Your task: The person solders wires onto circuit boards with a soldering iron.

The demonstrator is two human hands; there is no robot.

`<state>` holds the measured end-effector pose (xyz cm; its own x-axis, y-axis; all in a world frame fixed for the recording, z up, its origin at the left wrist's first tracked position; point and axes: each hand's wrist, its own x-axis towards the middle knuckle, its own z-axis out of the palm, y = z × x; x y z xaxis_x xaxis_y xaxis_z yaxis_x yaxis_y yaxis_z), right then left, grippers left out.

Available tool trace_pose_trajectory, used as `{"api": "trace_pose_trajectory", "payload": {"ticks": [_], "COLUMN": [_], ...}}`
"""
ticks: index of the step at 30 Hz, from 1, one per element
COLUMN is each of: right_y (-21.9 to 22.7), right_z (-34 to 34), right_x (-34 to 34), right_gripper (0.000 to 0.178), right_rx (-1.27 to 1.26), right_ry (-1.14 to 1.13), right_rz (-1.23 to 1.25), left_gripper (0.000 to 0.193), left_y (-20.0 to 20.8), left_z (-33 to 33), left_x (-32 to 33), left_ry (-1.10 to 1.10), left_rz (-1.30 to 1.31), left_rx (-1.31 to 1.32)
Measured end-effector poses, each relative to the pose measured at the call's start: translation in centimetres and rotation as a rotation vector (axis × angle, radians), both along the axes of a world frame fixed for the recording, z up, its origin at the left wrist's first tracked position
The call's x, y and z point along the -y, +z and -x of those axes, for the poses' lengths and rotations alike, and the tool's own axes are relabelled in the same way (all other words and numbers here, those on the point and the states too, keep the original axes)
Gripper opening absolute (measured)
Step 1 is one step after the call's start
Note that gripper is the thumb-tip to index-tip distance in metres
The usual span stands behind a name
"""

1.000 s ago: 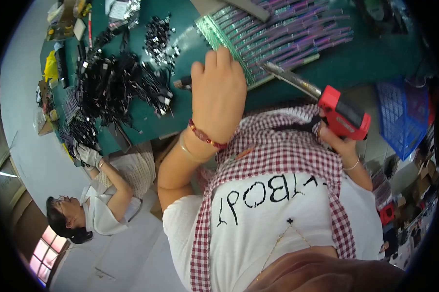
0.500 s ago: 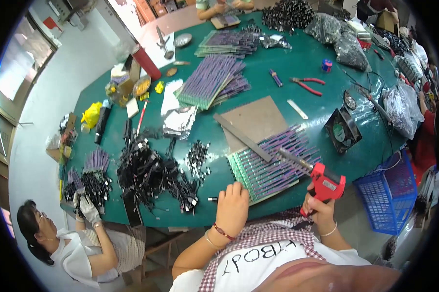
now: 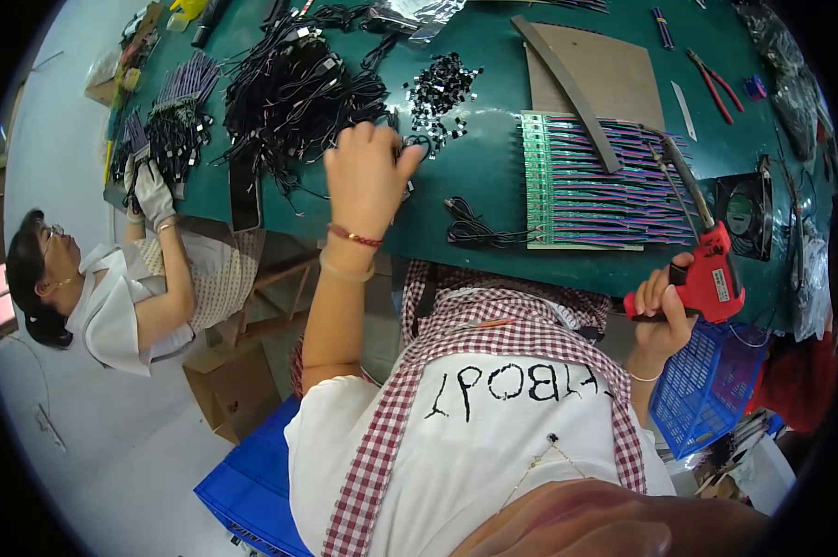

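My left hand (image 3: 368,181) reaches over the right edge of a tangled pile of black cables (image 3: 293,88). Its thumb is spread away from the bent fingers, and I see nothing held in it, though the fingertips are partly hidden. In my right hand (image 3: 665,316) is a red soldering gun (image 3: 713,277), its tip pointing up and left over the right side of a green circuit board panel (image 3: 537,176) lined with rows of purple wires. At the panel's lower left corner lies a coiled black cable (image 3: 473,226). A flat metal bar (image 3: 572,97) rests across the panel and a brown board.
Small black connectors (image 3: 442,88) are heaped right of the cables. Right of the panel stand a small fan (image 3: 744,209), red-handled pliers (image 3: 713,85) and a white strip (image 3: 683,110). A blue basket (image 3: 693,395) is below the table's right edge. A gloved co-worker (image 3: 149,190) handles wires at left.
The view has tilted down. My left hand has moved left from the panel's corner to the cable pile. A coiled cable now shows at that corner. The soldering gun stays in my right hand.
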<state>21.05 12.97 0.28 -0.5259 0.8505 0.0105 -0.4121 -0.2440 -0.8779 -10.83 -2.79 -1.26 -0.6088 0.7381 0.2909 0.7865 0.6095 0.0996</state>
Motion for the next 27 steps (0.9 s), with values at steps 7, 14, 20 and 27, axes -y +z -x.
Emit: {"api": "trace_pose_trajectory", "payload": {"ticks": [7, 14, 20, 27], "right_y": [-0.1, -0.2, 0.0, 0.1], "right_z": [0.5, 0.9, 1.3, 1.2], "right_x": [0.4, -1.0, -1.0, -0.7], "right_gripper": [0.037, 0.037, 0.038, 0.038], "right_rx": [0.002, 0.022, 0.0, -0.003], "right_ry": [0.004, -0.002, 0.009, 0.0], "right_rz": [0.027, -0.011, -0.008, 0.032], "left_gripper": [0.011, 0.035, 0.031, 0.044], "left_y": [-1.0, 0.0, 1.0, 3.1], "left_z": [0.2, -1.6, -0.1, -2.1], "left_x": [0.4, 0.8, 1.7, 2.3], "left_ry": [0.003, 0.178, 0.21, 0.07], "left_rz": [0.088, 0.137, -0.417, -0.928], "left_rx": [0.099, 0.164, 0.638, 1.221]}}
